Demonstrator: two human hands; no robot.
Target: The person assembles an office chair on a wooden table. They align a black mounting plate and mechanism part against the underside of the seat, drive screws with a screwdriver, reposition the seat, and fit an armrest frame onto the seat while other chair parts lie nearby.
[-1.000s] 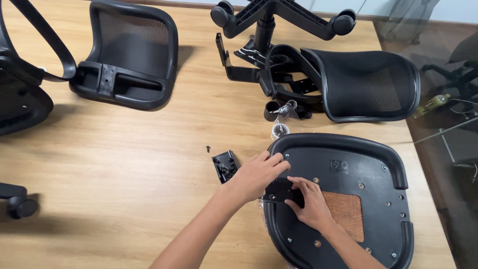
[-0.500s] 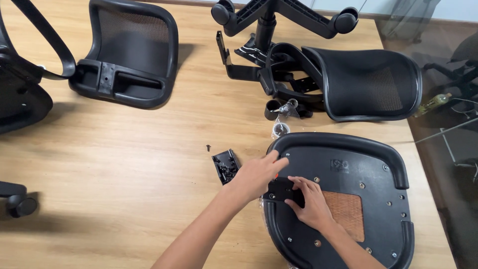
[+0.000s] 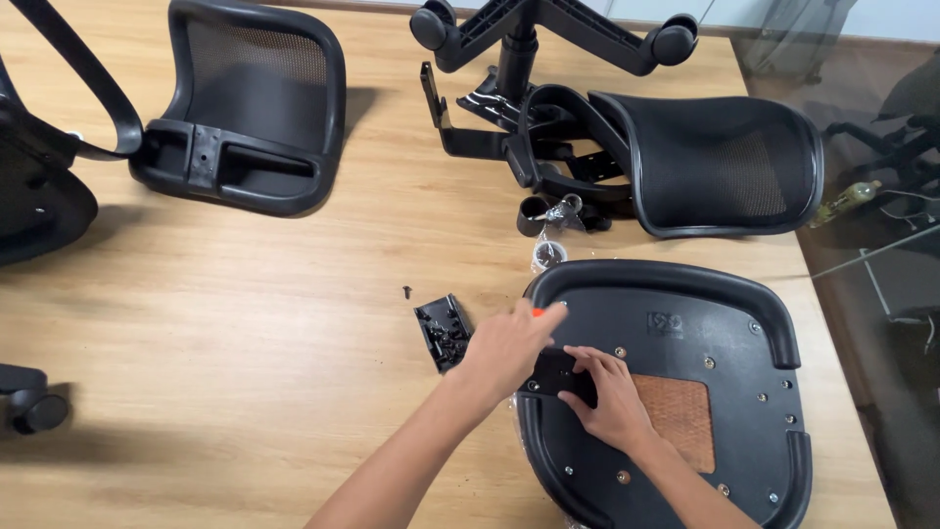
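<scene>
An upturned black chair seat lies on the wooden table at the lower right, its underside up, with a brown patch. A small black plate sits on the seat's left part. My left hand lies curled over the plate's left end, and a small orange tip shows at its fingers. My right hand grips the plate's right end from below. Just left of the seat is a small black tray of screws.
A loose screw lies near the tray. A mesh backrest is at the back left. A chair base with castors, a second mesh seat and small fittings are behind. Another chair part and a castor lie at the left.
Both hands stay on the black plate on the seat. My left hand's fingers have shifted slightly, and an orange tip now shows at them.
</scene>
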